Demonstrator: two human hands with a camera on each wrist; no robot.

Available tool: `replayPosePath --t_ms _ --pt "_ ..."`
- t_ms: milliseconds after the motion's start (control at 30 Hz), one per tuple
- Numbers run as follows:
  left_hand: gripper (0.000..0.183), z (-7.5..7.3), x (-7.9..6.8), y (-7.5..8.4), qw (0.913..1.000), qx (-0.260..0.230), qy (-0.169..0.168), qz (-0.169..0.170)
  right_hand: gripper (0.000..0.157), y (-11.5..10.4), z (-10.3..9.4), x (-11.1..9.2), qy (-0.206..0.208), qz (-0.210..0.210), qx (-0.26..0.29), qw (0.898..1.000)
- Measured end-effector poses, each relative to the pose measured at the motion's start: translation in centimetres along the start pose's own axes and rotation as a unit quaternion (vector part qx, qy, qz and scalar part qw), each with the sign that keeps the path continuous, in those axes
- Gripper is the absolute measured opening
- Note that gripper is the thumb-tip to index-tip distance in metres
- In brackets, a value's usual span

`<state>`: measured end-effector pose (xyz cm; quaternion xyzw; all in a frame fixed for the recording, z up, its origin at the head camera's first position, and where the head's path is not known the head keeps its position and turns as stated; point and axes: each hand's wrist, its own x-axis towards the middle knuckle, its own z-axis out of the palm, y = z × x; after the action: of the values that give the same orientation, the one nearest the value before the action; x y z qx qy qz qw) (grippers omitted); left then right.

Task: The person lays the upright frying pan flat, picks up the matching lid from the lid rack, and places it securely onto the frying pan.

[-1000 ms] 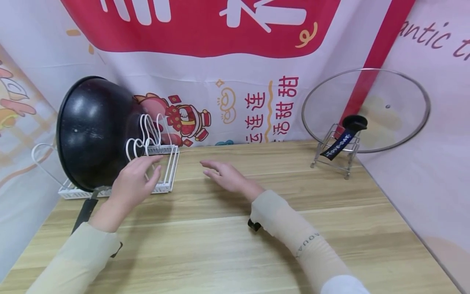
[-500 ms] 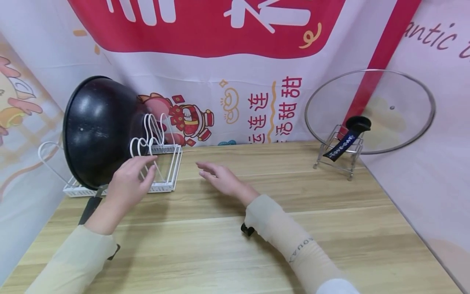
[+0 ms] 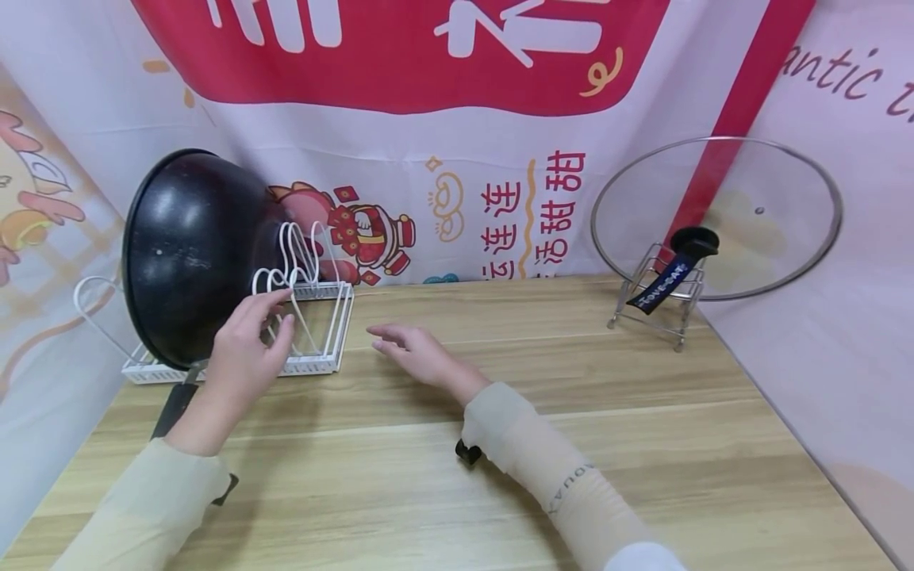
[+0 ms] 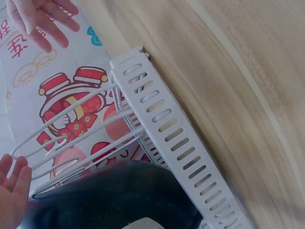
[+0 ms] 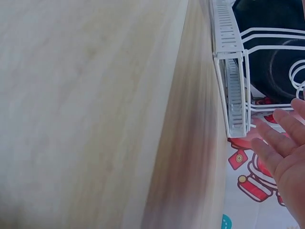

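Observation:
A black wok (image 3: 193,254) stands on its side in a white wire rack (image 3: 314,363) at the left, its dark handle (image 3: 174,408) pointing toward me. My left hand (image 3: 246,341) is by the rack's wire dividers, with fingers relaxed and nothing held. In the left wrist view its fingertips (image 4: 18,167) come close to the looped wire ends; whether they touch cannot be made out. To the right of the rack my right hand (image 3: 421,355) hovers over the table, holding nothing. The right wrist view shows its fingers (image 5: 274,138) spread near the rack's end.
A glass lid (image 3: 771,214) with a black knob (image 3: 694,239) leans in a small metal stand (image 3: 650,305) at the back right. A printed cloth (image 3: 400,75) hangs behind the wooden table (image 3: 400,476).
My left hand has moved slightly left and up beside the dividers. The right hand has shifted left toward the rack. The wok, rack and lid have kept their places.

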<state>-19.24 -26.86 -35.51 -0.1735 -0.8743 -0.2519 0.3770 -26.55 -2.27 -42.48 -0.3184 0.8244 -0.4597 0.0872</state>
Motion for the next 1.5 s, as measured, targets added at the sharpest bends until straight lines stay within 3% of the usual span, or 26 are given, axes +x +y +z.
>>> replayPosePath --t_ms 333,700,1033,1300,1500 --pt "0.035 0.6 -0.1 -0.2 0.9993 -0.018 0.016 -0.028 0.039 -0.8 1.2 0.6 -0.01 0.001 0.005 1.0" --pt "0.036 0.9 -0.1 0.1 0.9978 -0.035 0.027 -0.05 0.037 -1.4 2.7 1.4 -0.008 0.001 0.05 0.999" --pt "0.036 1.5 -0.2 -0.2 0.9965 -0.044 0.045 -0.055 0.034 -1.9 4.3 2.0 0.028 0.004 0.092 0.995" --pt "0.036 2.6 -0.2 -0.1 0.9913 -0.077 0.06 -0.089 0.032 -2.4 5.0 2.1 0.053 0.03 0.115 0.991" --pt "0.039 3.0 -0.2 0.0 0.9857 -0.103 0.068 -0.114 0.035 -2.6 5.5 2.5 0.046 0.026 0.096 0.994"
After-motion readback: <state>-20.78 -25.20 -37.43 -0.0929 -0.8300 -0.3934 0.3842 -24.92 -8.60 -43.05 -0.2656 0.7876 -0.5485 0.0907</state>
